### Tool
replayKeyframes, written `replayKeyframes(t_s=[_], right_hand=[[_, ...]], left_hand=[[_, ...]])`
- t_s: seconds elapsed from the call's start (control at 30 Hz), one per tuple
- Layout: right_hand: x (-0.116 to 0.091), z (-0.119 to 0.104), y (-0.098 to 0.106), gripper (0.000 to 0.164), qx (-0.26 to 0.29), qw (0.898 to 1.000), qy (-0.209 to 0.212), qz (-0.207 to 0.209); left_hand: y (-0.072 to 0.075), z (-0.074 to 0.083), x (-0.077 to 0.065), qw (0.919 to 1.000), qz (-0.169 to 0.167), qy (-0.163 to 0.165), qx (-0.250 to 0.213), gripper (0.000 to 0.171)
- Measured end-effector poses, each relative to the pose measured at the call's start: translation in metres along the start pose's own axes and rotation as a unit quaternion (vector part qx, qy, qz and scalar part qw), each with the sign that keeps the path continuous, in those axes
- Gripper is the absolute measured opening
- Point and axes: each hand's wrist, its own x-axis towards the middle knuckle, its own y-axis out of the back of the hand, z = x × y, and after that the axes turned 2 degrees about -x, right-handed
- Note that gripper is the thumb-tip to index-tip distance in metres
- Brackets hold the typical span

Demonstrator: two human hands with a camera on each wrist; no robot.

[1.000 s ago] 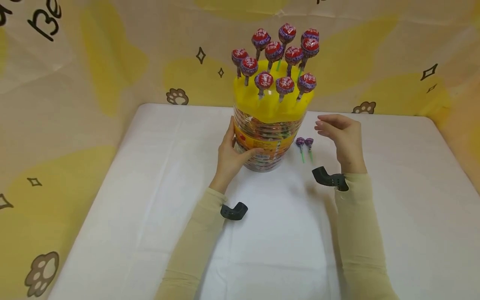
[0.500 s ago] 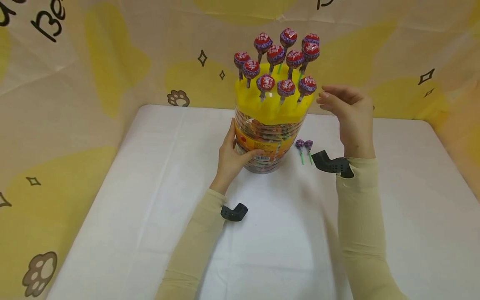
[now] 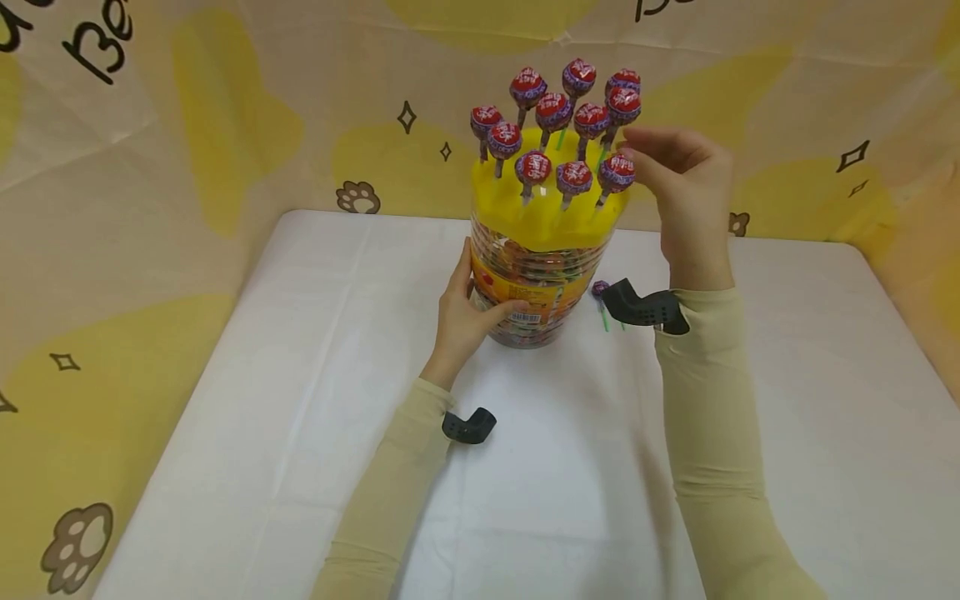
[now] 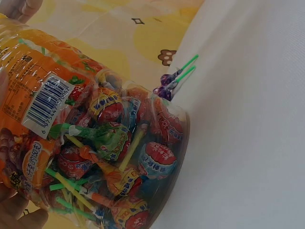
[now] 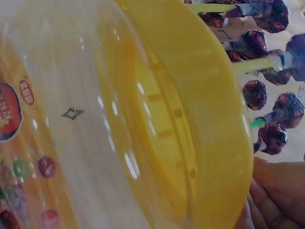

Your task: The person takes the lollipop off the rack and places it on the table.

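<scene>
A clear ribbed candy jar (image 3: 536, 287) with a yellow lid (image 3: 517, 221) stands upright on the table. Several red-and-purple wrapped lollipops (image 3: 574, 177) are stuck upright in the lid. My left hand (image 3: 467, 321) grips the jar's lower left side, thumb across the label by the barcode (image 4: 48, 105). At the lid's right side my right hand (image 3: 690, 187) is raised, its bent fingers right beside the right-hand lollipops and its tips partly hidden behind one. From the right wrist view, the fingers lie close to the edge of the yellow lid (image 5: 214, 95).
Two purple lollipops with green sticks (image 4: 167, 86) lie on the white table (image 3: 360, 333) right of the jar; in the head view the right wrist's black camera mount (image 3: 645, 307) covers most of one. A yellow-patterned cloth (image 3: 262, 142) hangs behind.
My right hand has risen from near the table to the lid's height, then moved left up against the right-hand lollipops. My left hand keeps its grip on the jar.
</scene>
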Motion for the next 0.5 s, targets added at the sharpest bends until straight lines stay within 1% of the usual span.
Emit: replayKeyframes(t_s=[0.23, 0.5], right_hand=[[0.002, -0.001, -0.009, 0.011, -0.017, 1.000, 0.007, 0.012], [0.005, 0.000, -0.013, 0.008, -0.036, 0.999, 0.017, 0.015]], left_hand=[[-0.001, 0.000, 0.000, 1.0000, -0.002, -0.002, -0.003, 0.100], [0.000, 0.000, 0.000, 1.0000, 0.000, -0.004, 0.000, 0.099]])
